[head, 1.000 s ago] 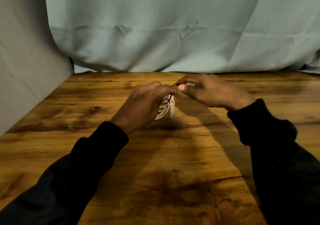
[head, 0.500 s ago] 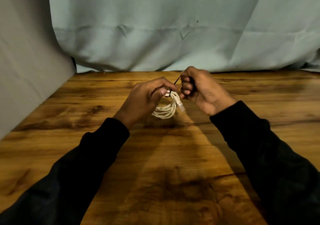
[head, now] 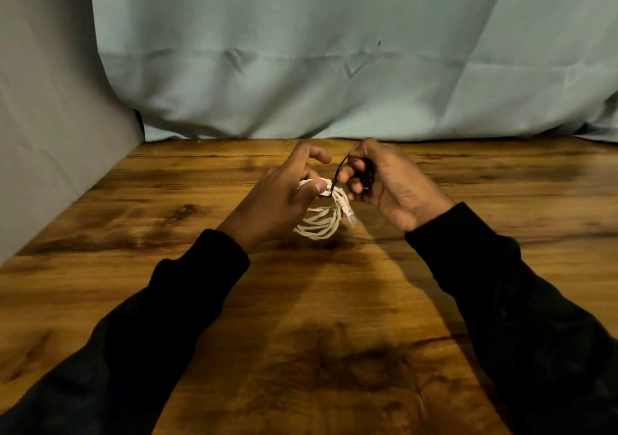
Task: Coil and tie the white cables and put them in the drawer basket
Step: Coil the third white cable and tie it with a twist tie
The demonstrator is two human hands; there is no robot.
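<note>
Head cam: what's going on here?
A person is tying up a coiled white cable above a wooden table. The left hand pinches the top of the coil, its loops hanging below. The right hand pulls a thin black tie that runs around the bundle at the pinch point. The tie is not finished, and no drawer basket is in view.

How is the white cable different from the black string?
The white cable is thick and coiled in many loops; the black string is thin, a single strand. The cable is pinched by the left hand; the string is pulled by the right hand. They meet where the string wraps the coil.
</note>
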